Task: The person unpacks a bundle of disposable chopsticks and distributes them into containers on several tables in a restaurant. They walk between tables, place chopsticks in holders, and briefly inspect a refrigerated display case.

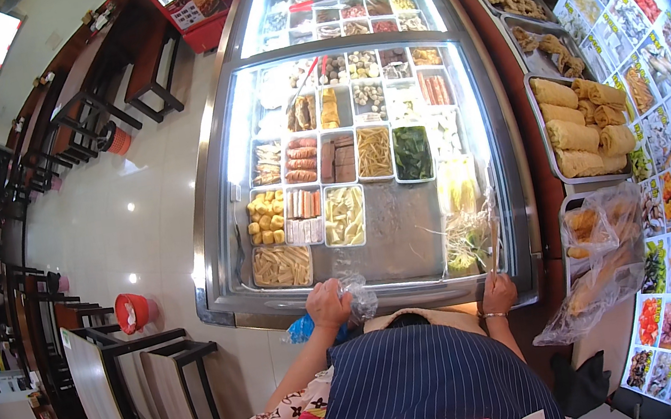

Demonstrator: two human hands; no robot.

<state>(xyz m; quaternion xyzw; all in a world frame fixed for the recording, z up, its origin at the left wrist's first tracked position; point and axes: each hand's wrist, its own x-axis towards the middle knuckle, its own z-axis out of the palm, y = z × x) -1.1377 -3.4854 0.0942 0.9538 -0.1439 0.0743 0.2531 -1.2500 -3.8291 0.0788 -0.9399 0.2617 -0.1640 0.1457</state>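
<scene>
At the near edge of a glass-sided display cooler (210, 219), my left hand (328, 304) is closed around crumpled clear plastic film (359, 297). A blue plastic bag (302, 329) shows just below that hand. My right hand (498, 293) is closed at the cooler's near right corner, and a thin, pale brown stick-like thing (492, 231) rises above it. What its fingers hold is too small to make out. Nearest to my left hand is a tray of pale finger-shaped pieces (282, 267). Enoki mushrooms and greens (466, 238) lie near my right hand.
Inside the cooler stand several food trays, one with dark green leaves (412, 153). On the right, a metal tray of tofu-skin rolls (581, 121) and a plastic-covered tray (595, 236) line a ledge. Dining tables (107, 391) and a red basket (134, 311) are on the left.
</scene>
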